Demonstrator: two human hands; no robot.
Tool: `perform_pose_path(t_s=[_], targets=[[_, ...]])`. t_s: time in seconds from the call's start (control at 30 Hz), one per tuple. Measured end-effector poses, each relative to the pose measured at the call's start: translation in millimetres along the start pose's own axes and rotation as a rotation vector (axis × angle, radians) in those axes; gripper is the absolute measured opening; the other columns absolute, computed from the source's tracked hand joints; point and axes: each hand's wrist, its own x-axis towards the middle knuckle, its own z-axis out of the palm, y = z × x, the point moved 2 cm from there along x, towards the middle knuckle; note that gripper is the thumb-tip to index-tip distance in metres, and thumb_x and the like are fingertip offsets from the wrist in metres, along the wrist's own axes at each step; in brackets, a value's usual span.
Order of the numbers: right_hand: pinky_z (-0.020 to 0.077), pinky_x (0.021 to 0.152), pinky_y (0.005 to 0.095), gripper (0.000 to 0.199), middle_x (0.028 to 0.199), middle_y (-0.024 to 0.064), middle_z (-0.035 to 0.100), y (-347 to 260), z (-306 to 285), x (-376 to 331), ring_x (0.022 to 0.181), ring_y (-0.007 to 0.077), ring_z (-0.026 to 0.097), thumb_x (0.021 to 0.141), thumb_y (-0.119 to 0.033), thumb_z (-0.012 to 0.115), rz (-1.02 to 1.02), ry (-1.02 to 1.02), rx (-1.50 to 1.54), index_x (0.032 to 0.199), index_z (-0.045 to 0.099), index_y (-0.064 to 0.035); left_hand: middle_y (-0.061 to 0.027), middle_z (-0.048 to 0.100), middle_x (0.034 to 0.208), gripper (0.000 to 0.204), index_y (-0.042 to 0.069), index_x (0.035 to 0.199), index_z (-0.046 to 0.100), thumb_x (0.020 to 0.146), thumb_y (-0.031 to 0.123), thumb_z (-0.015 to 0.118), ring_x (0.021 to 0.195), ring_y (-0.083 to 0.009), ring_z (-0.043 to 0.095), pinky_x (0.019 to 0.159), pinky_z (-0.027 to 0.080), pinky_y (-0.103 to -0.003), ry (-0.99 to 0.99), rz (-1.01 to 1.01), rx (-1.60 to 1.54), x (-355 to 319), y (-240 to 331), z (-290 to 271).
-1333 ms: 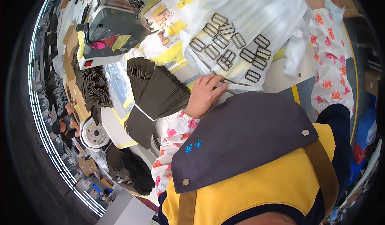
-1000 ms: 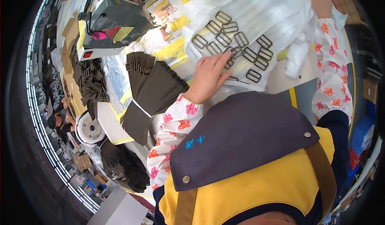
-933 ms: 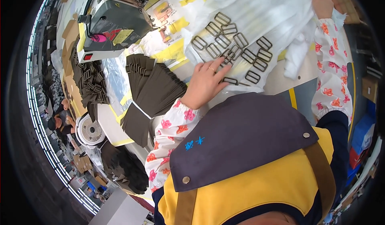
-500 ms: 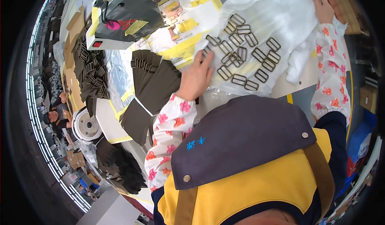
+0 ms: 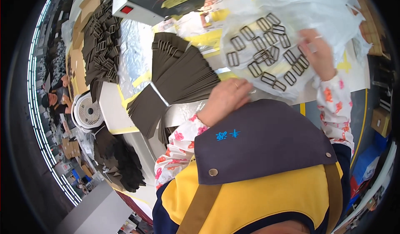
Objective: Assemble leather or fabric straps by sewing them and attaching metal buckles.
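my left hand (image 5: 227,98) rests palm-down with fingers loosely curled on the near edge of the clear crinkled plastic sheet (image 5: 333,13) that covers the bench (image 5: 112,109); i can't tell whether anything is pinched under it. my right hand (image 5: 318,55) lies further out on the same sheet, fingers spread narrow, touching the outer side of the scattered dark rectangular metal buckle frames (image 5: 266,50), which sit between my two hands. just left of my left hand fans a stack of dark olive flat strap pieces (image 5: 183,71); beyond that, a heap of more dark frames on brown card (image 5: 100,46), a small white fan (image 5: 87,111) and a grey machine with a red switch (image 5: 158,0). i judge i'm sorting or gathering frames on the sheet; picking one would need a fingertip pinch on a single frame, lifted clear of its neighbours.
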Motion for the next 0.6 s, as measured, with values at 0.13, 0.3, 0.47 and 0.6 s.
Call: perform_pose_path(t_s=[0.13,0.3,0.47,0.6], targets=[[0.046,0.065,0.0353,0.019,0.088,0.0095,0.056,-30.0,71.3,1.6,0.077,0.0267,0.055,0.07,-0.003,0.061,-0.278,-0.208,-0.081,0.089,0.057,-0.0035,-0.0097,0.06,0.098,0.026,0.008,0.099,0.061,0.073,0.009,0.065,0.086,-0.0262,0.058,0.072,0.048,-0.034,0.046,-0.025,-0.058,-24.1,0.5,-17.6],[0.0455,0.065,0.0401,0.011,0.082,0.0116,0.052,-32.7,98.2,10.4,0.077,0.0302,0.056,0.067,-0.001,0.055,-0.228,-0.444,-0.239,0.077,0.052,-0.0018,-0.0111,0.062,0.089,0.016,0.003,0.091,0.063,0.076,0.002,0.06,0.08,-0.0277,0.059,0.07,0.048,-0.034,0.426,-0.267,0.153,-52.6,-54.0,-71.8],[0.0451,0.066,0.0414,0.013,0.083,0.0125,0.052,-48.0,100.0,18.7,0.078,0.0326,0.055,0.066,0.0,0.056,-0.128,-0.558,-0.253,0.078,0.05,-0.0016,-0.014,0.061,0.087,0.013,0.001,0.089,0.062,0.08,0.009,0.056,0.08,-0.0313,0.058,0.07,0.047,-0.038,0.443,-0.3,0.168,-40.1,-106.4,-68.6],[0.0447,0.068,0.0418,0.015,0.084,0.0134,0.053,-54.2,98.2,17.7,0.079,0.0343,0.055,0.065,-0.001,0.057,-0.003,-0.573,-0.207,0.077,0.049,-0.0011,-0.0151,0.061,0.083,0.016,0.002,0.086,0.062,0.082,0.015,0.054,0.078,-0.0333,0.058,0.068,0.046,-0.04,0.266,-0.346,0.036,-34.7,-129.6,-58.8]])
